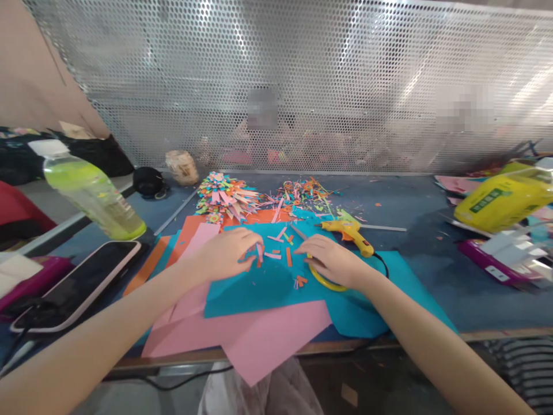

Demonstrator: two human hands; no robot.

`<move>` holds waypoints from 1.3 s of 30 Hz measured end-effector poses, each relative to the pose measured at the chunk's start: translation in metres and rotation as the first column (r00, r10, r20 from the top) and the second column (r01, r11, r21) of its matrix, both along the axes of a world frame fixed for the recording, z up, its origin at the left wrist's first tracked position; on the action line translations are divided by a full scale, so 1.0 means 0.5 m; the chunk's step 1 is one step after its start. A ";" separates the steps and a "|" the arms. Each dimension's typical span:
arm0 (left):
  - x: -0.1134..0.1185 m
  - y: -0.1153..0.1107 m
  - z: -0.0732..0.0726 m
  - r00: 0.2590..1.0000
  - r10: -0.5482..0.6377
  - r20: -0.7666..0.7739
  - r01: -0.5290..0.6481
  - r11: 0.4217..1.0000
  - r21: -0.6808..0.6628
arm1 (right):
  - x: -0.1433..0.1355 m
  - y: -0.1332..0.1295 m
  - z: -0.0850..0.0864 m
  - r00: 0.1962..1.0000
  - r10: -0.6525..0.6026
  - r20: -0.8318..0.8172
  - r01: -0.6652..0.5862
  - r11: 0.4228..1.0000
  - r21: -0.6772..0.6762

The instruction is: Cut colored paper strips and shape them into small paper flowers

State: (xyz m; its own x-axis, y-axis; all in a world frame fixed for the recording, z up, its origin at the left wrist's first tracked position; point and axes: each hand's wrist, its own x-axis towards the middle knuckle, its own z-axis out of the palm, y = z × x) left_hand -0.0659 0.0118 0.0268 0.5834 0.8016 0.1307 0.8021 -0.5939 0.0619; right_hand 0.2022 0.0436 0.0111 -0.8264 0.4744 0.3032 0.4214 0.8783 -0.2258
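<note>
My left hand [235, 251] is over a blue paper sheet [263, 294], its fingers curled around small paper strips [260, 252], purple and orange. Across from it, my right hand [330, 262] rests on a pair of scissors with a yellow handle [325, 281]. Their blades [298, 231] point away to the upper left; my palm hides the middle. Between the hands lie several cut strips, among them an orange strip [289, 257] and a pink strip [272, 255]. A little pile of orange bits [301, 281] sits nearer to me.
A yellow glue gun [349, 232] lies beyond my right hand, its cord trailing right. Behind are a multicoloured paper-strip piece [224, 196] and loose scraps [306, 193]. Pink sheets [259, 340] overhang the front edge. A green drink bottle [93, 193] and phone [82, 282] stand left; a yellow packet [501, 199] is right.
</note>
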 end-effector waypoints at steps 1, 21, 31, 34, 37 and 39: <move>0.008 0.005 0.002 1.000 0.009 0.029 -0.009 1.000 -0.009 | 0.000 0.003 -0.003 0.999 -0.034 -0.009 0.034 0.999 0.008; 0.004 0.032 -0.034 0.984 0.041 0.171 -0.031 0.998 -0.062 | 0.005 0.017 -0.019 0.954 -0.299 -0.008 0.299 0.953 0.048; 0.032 0.028 -0.063 0.972 -0.195 -0.132 0.210 0.971 0.114 | 0.023 -0.007 -0.011 0.830 -0.527 0.180 0.528 0.848 0.048; 0.033 0.025 -0.066 0.967 -0.183 -0.180 0.210 0.966 0.148 | 0.026 -0.009 -0.009 0.816 -0.542 0.204 0.546 0.837 0.039; 0.031 0.024 -0.067 0.981 -0.162 -0.103 0.177 0.971 0.158 | 0.031 -0.012 -0.001 0.781 -0.573 0.248 0.587 0.809 0.020; 0.027 0.025 -0.063 0.987 -0.160 -0.022 0.161 0.973 0.163 | 0.031 -0.014 0.005 0.762 -0.580 0.289 0.604 0.797 0.008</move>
